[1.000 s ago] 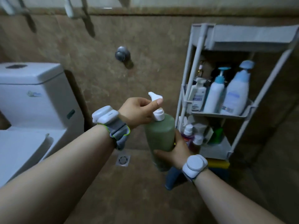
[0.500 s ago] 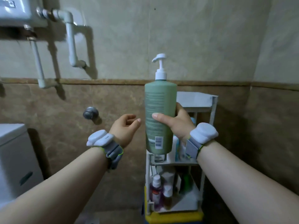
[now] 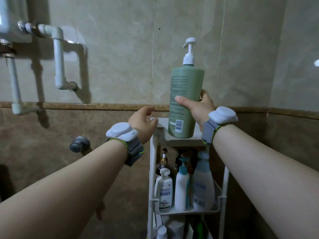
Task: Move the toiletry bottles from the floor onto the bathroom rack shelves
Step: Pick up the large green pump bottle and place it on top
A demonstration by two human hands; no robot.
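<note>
My right hand (image 3: 198,107) grips a tall green pump bottle (image 3: 185,87) round its lower half and holds it upright over the top shelf of the white rack (image 3: 159,133). Whether its base touches that shelf I cannot tell. My left hand (image 3: 142,124) reaches to the top shelf's left corner, its thumb touching the rim and its fingers loosely curled, holding nothing. On the middle shelf stand a white bottle (image 3: 163,190), a white bottle with a blue pump (image 3: 181,185) and a pale blue bottle (image 3: 202,183), with dark bottles behind them.
White pipes (image 3: 58,56) run down the tiled wall at the upper left. A grey round wall fitting (image 3: 78,144) sticks out left of the rack. More small bottles (image 3: 162,232) sit on the lowest shelf.
The green bottle has moved right and toward the rack's top shelf in my right hand. My left hand has gone forward to the shelf's left corner. The view has tilted up slightly.
</note>
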